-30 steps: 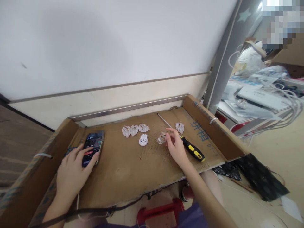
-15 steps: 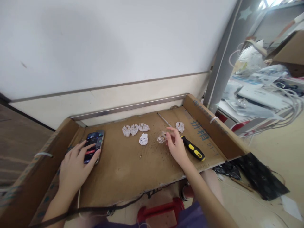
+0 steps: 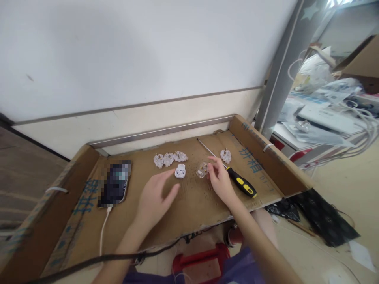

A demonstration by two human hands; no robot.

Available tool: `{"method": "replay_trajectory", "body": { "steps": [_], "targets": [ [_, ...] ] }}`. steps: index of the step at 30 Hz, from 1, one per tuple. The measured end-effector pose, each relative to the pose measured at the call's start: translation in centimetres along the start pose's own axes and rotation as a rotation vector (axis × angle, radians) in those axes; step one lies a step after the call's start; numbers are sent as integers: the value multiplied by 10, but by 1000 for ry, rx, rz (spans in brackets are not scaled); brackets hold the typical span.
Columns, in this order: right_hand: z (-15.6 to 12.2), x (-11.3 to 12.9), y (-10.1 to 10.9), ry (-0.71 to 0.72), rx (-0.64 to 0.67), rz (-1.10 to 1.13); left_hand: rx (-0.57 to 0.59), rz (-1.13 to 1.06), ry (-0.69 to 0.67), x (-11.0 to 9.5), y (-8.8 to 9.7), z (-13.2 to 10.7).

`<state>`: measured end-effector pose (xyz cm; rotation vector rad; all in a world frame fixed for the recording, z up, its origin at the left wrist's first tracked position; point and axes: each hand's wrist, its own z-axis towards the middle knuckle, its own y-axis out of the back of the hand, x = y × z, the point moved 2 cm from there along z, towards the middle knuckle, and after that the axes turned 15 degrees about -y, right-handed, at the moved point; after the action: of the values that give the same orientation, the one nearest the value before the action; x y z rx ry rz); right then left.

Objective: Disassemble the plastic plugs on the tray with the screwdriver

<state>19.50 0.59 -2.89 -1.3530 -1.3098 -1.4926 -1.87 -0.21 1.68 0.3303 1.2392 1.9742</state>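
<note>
My left hand (image 3: pixel 156 197) is over the cardboard with its thumb and fingers apart and nothing in it. Its fingertips are right beside a white plastic plug insert (image 3: pixel 180 171). My right hand (image 3: pixel 220 177) pinches the edge of a clear plug housing (image 3: pixel 202 170), which has brass-coloured metal inside. Just right of that hand lies a screwdriver (image 3: pixel 241 182) with a black and yellow handle, its shaft passing behind my fingers. Behind the insert, clear plug pieces with upright pins (image 3: pixel 168 158) stand in a row. Another clear plug piece (image 3: pixel 225 156) sits further right.
A phone (image 3: pixel 116 183) on a white charging cable lies at the left of the cardboard tray (image 3: pixel 142 232). The tray's raised side walls (image 3: pixel 269 161) flank the work. At right, a side table holds bags and cables (image 3: pixel 331 114). A red stool (image 3: pixel 201 262) is below.
My left hand has left the phone and moved right to the white plug insert. The small brass piece near the insert is now out of sight. My right hand stays at the clear housing.
</note>
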Motion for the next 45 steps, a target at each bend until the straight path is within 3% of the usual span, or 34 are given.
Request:
{"method": "replay_trajectory", "body": {
  "steps": [4, 7, 12, 18, 23, 30, 35, 41, 45],
  "targets": [
    [-3, 0, -3, 22, 49, -23, 75, -152, -184, -22, -37, 42],
    [-4, 0, -5, 10, 56, -16, 36, -236, -161, -18, -47, 43],
    [4, 9, -15, -51, 166, 118, -81, -282, -56, -5, -42, 29],
    [27, 31, -31, -225, 548, 356, -376, -221, 91, 5, -33, 31],
    [28, 35, -35, -325, 703, 494, -424, -188, 113, 5, -31, 30],
    [26, 31, -33, -386, 733, 605, -345, -201, 121, 1, -33, 31],
    [35, 20, -31, -357, 647, 583, -224, -159, 40, 8, -26, 30],
    [41, 11, -27, -231, 500, 433, 89, -108, 42, 26, -30, 21],
    [34, 10, -36, -72, 360, 241, 164, -62, 45, 21, -36, 19]
  ]
}}
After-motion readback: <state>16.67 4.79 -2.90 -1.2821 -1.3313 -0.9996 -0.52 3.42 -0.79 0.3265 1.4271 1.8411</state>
